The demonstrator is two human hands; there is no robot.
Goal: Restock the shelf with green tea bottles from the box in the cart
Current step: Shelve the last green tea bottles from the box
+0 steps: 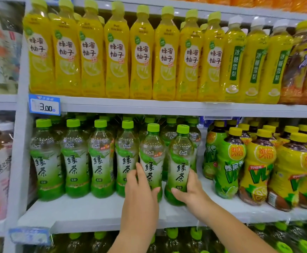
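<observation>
Green tea bottles line the middle shelf in a row. My left hand curls its fingers round the fifth bottle. My right hand grips the last bottle just beside it. Both bottles are upright at the shelf's front.

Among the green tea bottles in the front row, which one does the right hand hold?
The rightmost green tea bottle, beside the yellow-capped bottles: the right hand grips its lower part.
</observation>
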